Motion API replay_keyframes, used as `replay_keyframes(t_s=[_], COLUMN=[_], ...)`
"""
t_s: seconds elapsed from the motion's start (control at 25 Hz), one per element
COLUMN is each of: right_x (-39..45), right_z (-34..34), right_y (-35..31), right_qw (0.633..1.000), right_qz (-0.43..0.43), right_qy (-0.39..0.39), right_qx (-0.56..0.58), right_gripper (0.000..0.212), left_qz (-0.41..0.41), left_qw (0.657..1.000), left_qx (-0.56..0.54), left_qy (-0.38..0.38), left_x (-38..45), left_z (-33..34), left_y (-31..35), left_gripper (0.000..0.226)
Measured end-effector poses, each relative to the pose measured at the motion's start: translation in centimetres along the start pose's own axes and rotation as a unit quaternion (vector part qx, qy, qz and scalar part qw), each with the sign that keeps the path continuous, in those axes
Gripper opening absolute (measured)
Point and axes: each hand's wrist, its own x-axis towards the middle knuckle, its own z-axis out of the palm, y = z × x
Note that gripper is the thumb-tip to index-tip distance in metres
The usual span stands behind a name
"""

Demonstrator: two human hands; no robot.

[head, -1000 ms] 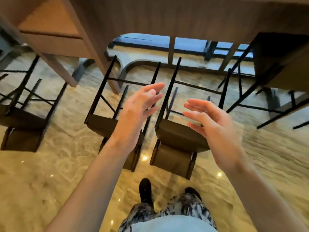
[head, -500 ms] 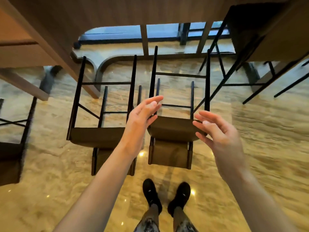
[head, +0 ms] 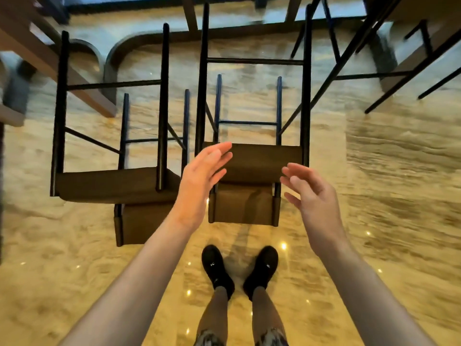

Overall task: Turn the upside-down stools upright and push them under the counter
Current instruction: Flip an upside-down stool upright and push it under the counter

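Observation:
Two brown stools stand upside down on the marble floor, black legs pointing up. The middle stool (head: 259, 158) is straight in front of me, its backrest flat on the floor near my feet. A second upside-down stool (head: 112, 183) stands just left of it. My left hand (head: 202, 178) hovers over the middle stool's left edge with straight fingers, holding nothing. My right hand (head: 311, 193) hovers off its right edge with loosely bent fingers, also holding nothing. Neither hand touches the stool.
The wooden counter (head: 45, 58) runs along the upper left. An upright stool (head: 409, 53) stands at the upper right, its black legs slanting across the floor. My black shoes (head: 239, 268) stand close behind the middle stool. Glossy marble floor (head: 386, 196) spreads to the right.
My view has tilted further down and moved closer to the middle stool. Both hands have lowered toward its seat, one on each side, still holding nothing.

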Motion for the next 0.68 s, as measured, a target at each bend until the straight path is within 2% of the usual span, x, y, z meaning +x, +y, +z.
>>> replay_keyframes(t_s=[0.12,0.28,0.44,0.56,0.68], right_x=[2.5,5.8,9.6,12.0,14.2], right_z=[-0.3,-0.4,-0.4,-0.6,-1.3], right_y=[5.8,13.4,21.9,27.8,34.2], right_qw=[0.999,0.996,0.991,0.988,0.981], right_qz=[0.033,0.07,0.103,0.124,0.155], right_qy=[0.018,0.039,0.062,0.073,0.081], right_qx=[-0.018,-0.037,-0.053,-0.062,-0.077], right_gripper=[0.024,0.02,0.02,0.022,0.026], left_qz=[-0.045,-0.099,-0.156,-0.192,-0.229], left_qw=[0.999,0.994,0.985,0.977,0.968], left_qx=[0.005,0.002,-0.006,-0.005,0.002], left_qy=[0.02,0.044,0.072,0.089,0.105], left_x=[1.5,3.2,5.2,6.7,8.2], left_z=[-0.9,-2.2,-3.5,-4.5,-5.7], left_y=[-6.2,-13.7,-22.0,-27.4,-33.7], left_gripper=[0.045,0.055,0.041,0.046,0.023])
